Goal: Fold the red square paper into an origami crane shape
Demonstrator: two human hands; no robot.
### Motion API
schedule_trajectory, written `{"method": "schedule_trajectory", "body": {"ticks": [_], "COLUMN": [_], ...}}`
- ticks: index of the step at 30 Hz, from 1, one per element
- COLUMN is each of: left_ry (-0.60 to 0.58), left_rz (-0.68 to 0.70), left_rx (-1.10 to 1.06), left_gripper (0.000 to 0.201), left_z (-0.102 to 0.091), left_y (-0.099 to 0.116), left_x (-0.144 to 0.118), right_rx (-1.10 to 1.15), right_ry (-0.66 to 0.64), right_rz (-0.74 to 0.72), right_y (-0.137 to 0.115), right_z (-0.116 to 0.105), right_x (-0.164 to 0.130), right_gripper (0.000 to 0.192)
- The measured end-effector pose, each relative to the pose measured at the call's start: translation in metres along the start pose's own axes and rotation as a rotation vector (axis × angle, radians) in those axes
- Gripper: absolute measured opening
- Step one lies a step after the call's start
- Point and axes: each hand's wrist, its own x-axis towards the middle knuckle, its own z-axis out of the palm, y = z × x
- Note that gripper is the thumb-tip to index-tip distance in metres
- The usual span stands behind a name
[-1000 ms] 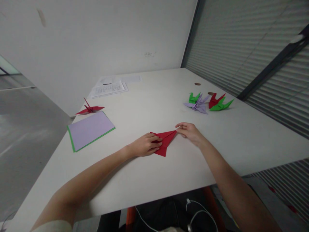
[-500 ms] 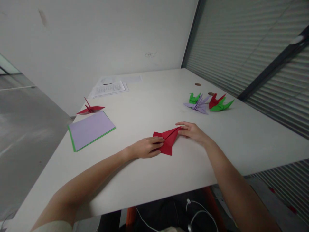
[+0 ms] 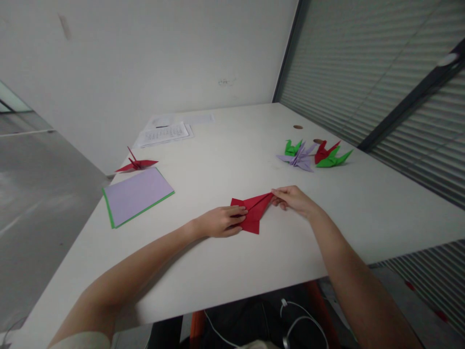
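1. Fingers [image 3: 237, 213] of the left hand [image 3: 220, 222] lie flat and close together, pressing the left part of the folded red paper [image 3: 253, 212] onto the desk [image 3: 232, 160].
2. Fingers of the right hand [image 3: 295, 200] are pinched together on the paper's pointed right tip, at frame centre.
3. Red paper is a flat, creased, kite-like shape with a long point toward the right and a wider corner toward the lower edge.
4. Left of centre lies a lilac sheet [image 3: 136, 194] over a green one, with a red crane [image 3: 136, 164] just above.
5. Right of centre cluster green, lilac and red cranes [image 3: 314, 154].
6. Printed pages [image 3: 165, 133] sit toward the upper left.
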Motion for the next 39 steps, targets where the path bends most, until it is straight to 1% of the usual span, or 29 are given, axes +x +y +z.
{"method": "schedule_trajectory", "body": {"ticks": [2, 5, 13, 15, 17, 20, 22, 25, 28, 32, 39], "left_ry": [-0.001, 0.0, 0.032, 0.038, 0.041, 0.025, 0.01, 0.006, 0.007, 0.01, 0.021], "left_rz": [-0.001, -0.01, -0.009, -0.009, -0.012, -0.015, -0.014, -0.019, -0.017, -0.011, -0.009], "left_rx": [-0.002, -0.009, -0.008, 0.001, 0.01, 0.02, 0.022, 0.015, -0.007, -0.004, 0.031], "left_gripper": [0.031, 0.031, 0.03, 0.03, 0.03, 0.031, 0.031, 0.03, 0.028, 0.026, 0.027], "left_z": [0.0, -0.002, -0.002, -0.001, -0.001, -0.002, -0.004, -0.006, -0.005, -0.001, 0.001], "left_y": [0.0, 0.001, 0.001, 0.001, 0.001, 0.001, 0.003, 0.004, 0.005, 0.003, 0.003], "left_x": [0.0, 0.001, 0.002, 0.002, 0.001, 0.001, 0.002, 0.003, 0.004, 0.004, 0.004], "right_rx": [-0.009, -0.038, -0.053, -0.011, 0.045, 0.07, 0.056, 0.036, 0.032, -0.006, -0.076], "right_ry": [0.042, 0.086, 0.102, 0.077, 0.013, -0.088, -0.088, -0.027, 0.004, -0.016, -0.154], "right_rz": [0.003, 0.014, 0.032, 0.012, -0.021, -0.079, -0.122, -0.155, -0.139, -0.085, -0.038], "right_y": [0.0, 0.001, 0.007, 0.004, 0.001, -0.003, -0.003, 0.002, 0.007, 0.008, 0.003], "right_z": [0.002, 0.004, 0.002, 0.0, -0.002, -0.004, -0.002, 0.001, 0.002, -0.001, -0.008], "right_x": [0.001, 0.004, 0.006, 0.003, -0.003, -0.01, -0.01, -0.003, 0.003, 0.004, -0.005], "right_gripper": [0.044, 0.043, 0.043, 0.042, 0.042, 0.057, 0.061, 0.049, 0.042, 0.044, 0.052]}}
